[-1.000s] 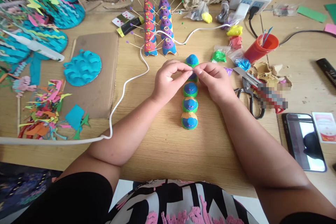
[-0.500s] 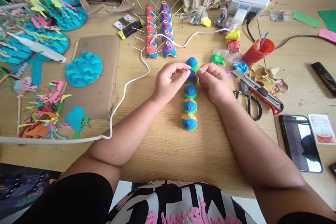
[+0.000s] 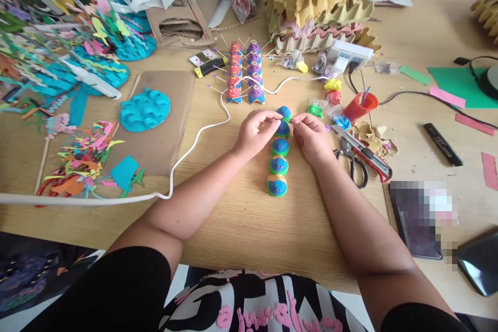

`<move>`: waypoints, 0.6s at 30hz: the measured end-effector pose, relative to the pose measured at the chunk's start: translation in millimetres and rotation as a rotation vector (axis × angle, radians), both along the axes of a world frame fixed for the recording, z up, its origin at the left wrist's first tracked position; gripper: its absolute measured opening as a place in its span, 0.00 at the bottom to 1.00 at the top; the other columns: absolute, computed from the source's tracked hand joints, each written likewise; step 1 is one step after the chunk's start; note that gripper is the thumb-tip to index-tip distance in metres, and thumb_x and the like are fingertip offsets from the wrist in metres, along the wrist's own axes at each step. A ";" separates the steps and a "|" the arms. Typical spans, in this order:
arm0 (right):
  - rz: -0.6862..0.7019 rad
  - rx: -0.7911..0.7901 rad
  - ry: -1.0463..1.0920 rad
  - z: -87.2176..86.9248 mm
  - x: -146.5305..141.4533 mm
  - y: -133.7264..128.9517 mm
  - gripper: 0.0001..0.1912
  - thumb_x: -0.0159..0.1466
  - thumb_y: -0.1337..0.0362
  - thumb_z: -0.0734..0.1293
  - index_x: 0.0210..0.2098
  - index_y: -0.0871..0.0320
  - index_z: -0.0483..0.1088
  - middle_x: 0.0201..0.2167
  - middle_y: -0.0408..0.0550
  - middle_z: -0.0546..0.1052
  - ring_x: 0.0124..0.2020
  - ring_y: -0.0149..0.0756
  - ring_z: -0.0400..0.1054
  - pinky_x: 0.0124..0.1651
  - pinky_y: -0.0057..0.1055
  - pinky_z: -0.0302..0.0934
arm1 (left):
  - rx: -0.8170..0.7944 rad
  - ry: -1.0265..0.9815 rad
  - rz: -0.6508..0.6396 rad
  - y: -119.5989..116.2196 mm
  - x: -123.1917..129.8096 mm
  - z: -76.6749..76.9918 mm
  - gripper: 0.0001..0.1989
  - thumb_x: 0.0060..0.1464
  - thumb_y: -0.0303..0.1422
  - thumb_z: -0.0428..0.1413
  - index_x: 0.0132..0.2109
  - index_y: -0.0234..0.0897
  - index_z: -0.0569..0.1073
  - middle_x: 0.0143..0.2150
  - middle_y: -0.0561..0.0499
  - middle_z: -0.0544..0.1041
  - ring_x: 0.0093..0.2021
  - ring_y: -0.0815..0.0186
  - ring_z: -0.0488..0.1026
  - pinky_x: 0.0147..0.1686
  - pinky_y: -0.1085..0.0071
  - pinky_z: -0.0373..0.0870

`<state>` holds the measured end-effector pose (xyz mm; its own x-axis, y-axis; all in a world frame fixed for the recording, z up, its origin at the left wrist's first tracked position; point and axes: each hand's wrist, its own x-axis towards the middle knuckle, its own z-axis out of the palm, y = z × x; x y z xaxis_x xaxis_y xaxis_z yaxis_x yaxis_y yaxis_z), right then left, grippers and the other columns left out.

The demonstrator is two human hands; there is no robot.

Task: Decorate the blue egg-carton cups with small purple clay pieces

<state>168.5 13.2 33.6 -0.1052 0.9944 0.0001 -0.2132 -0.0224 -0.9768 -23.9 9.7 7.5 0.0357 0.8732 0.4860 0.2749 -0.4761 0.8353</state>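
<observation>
A column of several blue and green domes [image 3: 280,146] stands on the wooden table in front of me, the nearer ones with small faces. My left hand [image 3: 258,132] is at the left of the far domes, thumb and forefinger pinched together. Across from it, my right hand [image 3: 310,136] is pinched too, its fingertips at the right edge of the same domes. Whatever lies between the fingertips is too small to make out. Farther back stand a row of red and blue figures [image 3: 234,73] and a row of purple and blue ones [image 3: 254,73].
White cable [image 3: 194,142] crosses the table left of my hands. Scissors [image 3: 352,163] and a red utility knife [image 3: 369,158] lie at the right, near an orange cup [image 3: 360,106]. Cardboard [image 3: 171,129] with a blue piece [image 3: 144,109] lies left; egg trays [image 3: 319,0] stand behind.
The camera view has tilted up and shifted right, showing more of the egg trays and the table's right side. Both hands keep their pinched pose at the far domes.
</observation>
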 end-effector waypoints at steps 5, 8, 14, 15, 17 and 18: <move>0.003 -0.060 0.037 0.1 -0.2 2.2 0.21 0.53 0.50 0.84 0.31 0.54 0.74 0.17 0.32 0.62 0.20 0.24 0.49 0.27 0.30 0.37 | 0.041 0.092 0.033 2.8 -0.5 0.3 0.09 0.72 0.38 0.63 0.51 0.41 0.85 0.49 0.46 0.89 0.50 0.61 0.84 0.59 0.62 0.81; 0.007 -0.062 0.038 -1.7 0.7 3.9 0.18 0.54 0.51 0.81 0.31 0.54 0.73 0.17 0.31 0.61 0.20 0.24 0.49 0.27 0.30 0.38 | 0.099 0.107 0.054 3.8 -0.2 0.5 0.08 0.71 0.35 0.62 0.51 0.41 0.85 0.48 0.47 0.89 0.49 0.61 0.84 0.59 0.61 0.80; 0.016 -0.093 0.046 -3.0 2.3 5.7 0.18 0.53 0.52 0.80 0.31 0.54 0.71 0.18 0.32 0.62 0.20 0.24 0.49 0.26 0.29 0.39 | 0.158 0.176 0.156 3.9 0.4 -2.9 0.11 0.75 0.38 0.57 0.52 0.41 0.85 0.48 0.45 0.88 0.50 0.60 0.83 0.59 0.59 0.79; 0.026 -0.096 0.046 -3.5 2.3 5.9 0.18 0.53 0.52 0.81 0.31 0.54 0.71 0.18 0.32 0.62 0.20 0.24 0.49 0.26 0.28 0.39 | 0.183 0.201 0.164 4.0 0.9 -3.2 0.12 0.75 0.38 0.57 0.52 0.41 0.85 0.47 0.45 0.88 0.50 0.59 0.83 0.59 0.59 0.78; 0.031 -0.083 0.039 -5.0 2.0 6.4 0.20 0.54 0.51 0.81 0.31 0.53 0.70 0.18 0.32 0.61 0.20 0.24 0.49 0.26 0.28 0.39 | 0.210 0.232 0.165 5.1 3.3 -2.9 0.11 0.75 0.37 0.57 0.53 0.41 0.84 0.46 0.45 0.88 0.50 0.58 0.82 0.58 0.58 0.78; 0.038 -0.075 0.038 -5.8 1.8 6.6 0.20 0.54 0.50 0.81 0.31 0.53 0.70 0.18 0.32 0.61 0.20 0.24 0.49 0.26 0.28 0.39 | 0.211 0.235 0.163 6.3 5.5 -2.3 0.11 0.75 0.37 0.58 0.53 0.41 0.84 0.45 0.45 0.87 0.50 0.58 0.82 0.58 0.58 0.78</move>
